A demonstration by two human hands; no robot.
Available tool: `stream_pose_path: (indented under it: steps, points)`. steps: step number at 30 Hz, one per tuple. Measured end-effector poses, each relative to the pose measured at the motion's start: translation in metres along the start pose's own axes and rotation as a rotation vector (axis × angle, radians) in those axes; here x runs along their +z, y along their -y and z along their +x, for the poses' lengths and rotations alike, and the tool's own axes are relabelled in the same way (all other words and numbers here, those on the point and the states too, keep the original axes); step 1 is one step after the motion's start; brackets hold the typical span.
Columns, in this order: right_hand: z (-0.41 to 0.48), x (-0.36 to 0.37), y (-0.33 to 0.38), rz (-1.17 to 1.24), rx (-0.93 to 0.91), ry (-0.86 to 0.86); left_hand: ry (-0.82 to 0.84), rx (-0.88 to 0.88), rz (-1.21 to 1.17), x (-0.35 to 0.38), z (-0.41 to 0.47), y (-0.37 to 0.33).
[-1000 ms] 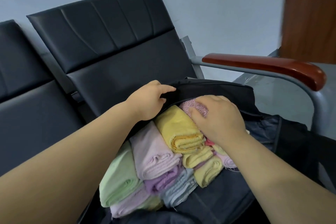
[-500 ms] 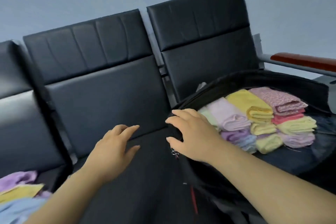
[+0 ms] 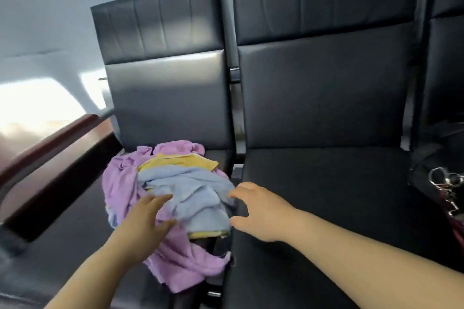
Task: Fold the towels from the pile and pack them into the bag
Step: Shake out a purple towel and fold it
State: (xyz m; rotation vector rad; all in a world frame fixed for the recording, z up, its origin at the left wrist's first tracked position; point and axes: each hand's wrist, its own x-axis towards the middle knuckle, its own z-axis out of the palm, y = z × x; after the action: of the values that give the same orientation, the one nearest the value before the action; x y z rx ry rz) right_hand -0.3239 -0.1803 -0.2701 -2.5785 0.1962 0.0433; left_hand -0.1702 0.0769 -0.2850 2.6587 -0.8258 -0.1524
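A loose pile of unfolded towels lies on the left black seat: a light blue towel (image 3: pixel 193 195) on top, a yellow towel (image 3: pixel 180 161) under it and a purple towel (image 3: pixel 185 263) spreading beneath. My left hand (image 3: pixel 143 231) hovers over the pile's near left side, fingers spread, holding nothing. My right hand (image 3: pixel 256 211) sits at the pile's right edge, thumb and fingers apart beside the blue towel. The black bag (image 3: pixel 437 165) shows only as a sliver at the far right edge, its contents out of view.
A row of black padded seats (image 3: pixel 326 195) runs across the view. A dark red wooden armrest (image 3: pixel 50 148) borders the left seat. Metal clips and a red strap (image 3: pixel 447 190) hang from the bag at the right.
The view has swung left from the packed bag to the towel pile. Both hands have left the bag and moved over to the pile, now open at its sides.
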Motion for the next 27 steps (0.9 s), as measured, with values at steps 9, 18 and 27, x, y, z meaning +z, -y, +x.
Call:
stream_pose_path:
  steps: [9,18,27]
  points:
    - [0.067,0.061,0.039,0.056,-0.038,0.037,-0.102,-0.168,0.286,-0.007,0.022,0.052]
    - [0.131,0.097,0.044,-0.133,0.143,0.174,-0.095,-0.220,-0.039,-0.019,0.026,0.095]
    - [0.181,0.111,0.074,-0.271,0.046,0.212,-0.478,-0.283,-0.107,-0.076,-0.033,0.117]
